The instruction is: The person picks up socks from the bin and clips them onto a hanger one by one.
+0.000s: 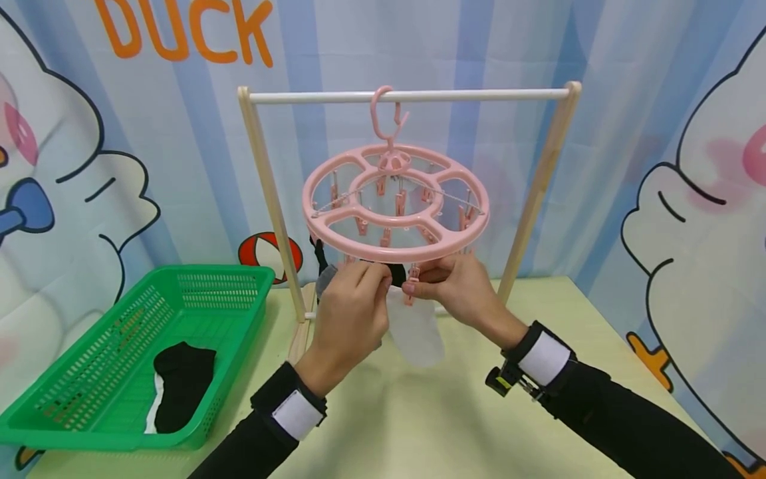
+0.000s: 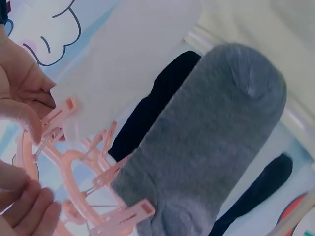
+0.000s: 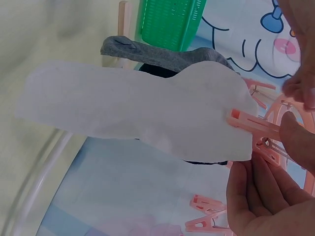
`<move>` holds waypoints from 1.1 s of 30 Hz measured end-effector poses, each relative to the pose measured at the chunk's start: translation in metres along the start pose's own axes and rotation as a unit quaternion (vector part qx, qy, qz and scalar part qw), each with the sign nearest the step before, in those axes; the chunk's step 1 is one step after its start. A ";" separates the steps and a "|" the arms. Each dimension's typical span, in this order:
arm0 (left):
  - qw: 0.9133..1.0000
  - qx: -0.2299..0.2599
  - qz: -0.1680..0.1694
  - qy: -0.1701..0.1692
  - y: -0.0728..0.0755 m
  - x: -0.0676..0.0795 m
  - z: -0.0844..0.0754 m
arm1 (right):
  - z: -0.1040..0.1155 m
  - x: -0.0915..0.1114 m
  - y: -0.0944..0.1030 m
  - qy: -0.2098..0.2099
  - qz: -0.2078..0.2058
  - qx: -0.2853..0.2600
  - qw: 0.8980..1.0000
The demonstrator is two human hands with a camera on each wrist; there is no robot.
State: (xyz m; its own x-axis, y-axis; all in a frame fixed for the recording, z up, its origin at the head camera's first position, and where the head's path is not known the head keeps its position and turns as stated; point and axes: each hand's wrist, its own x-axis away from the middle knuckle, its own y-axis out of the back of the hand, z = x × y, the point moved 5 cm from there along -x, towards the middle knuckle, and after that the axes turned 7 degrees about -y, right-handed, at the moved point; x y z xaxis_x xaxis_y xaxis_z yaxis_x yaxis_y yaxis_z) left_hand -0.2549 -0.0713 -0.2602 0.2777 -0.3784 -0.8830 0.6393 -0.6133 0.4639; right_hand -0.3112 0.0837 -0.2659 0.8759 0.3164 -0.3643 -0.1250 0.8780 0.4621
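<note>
A pink round clip hanger hangs in front of me with small pink clothespins around it. My right hand pinches a pink clothespin between thumb and fingers, its tip lying over the cuff end of a white sock. The sock hangs down from there. Curled fingers of my left hand are close by the hanger's front rim, apart from the sock in both wrist views. A grey sock hangs from clothespins, a black sock behind it.
The hanger's hook loops over a white rod on a wooden frame. At the left of the table stands a green basket holding a black sock with something white under it. A printed cloth forms the backdrop.
</note>
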 end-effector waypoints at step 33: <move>0.983 -0.115 -0.089 -0.115 0.003 -0.007 0.015 | -0.003 0.003 -0.007 -0.019 0.029 0.000 0.999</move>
State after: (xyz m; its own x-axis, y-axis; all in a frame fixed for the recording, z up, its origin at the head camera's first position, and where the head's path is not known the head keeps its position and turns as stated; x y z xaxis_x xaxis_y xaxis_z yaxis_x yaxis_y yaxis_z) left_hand -0.2657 -0.0808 -0.2514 -0.0057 -0.4433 -0.8964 0.8152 -0.5212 0.2525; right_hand -0.3087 0.0792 -0.2727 0.8841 0.3523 -0.3069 -0.1756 0.8592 0.4806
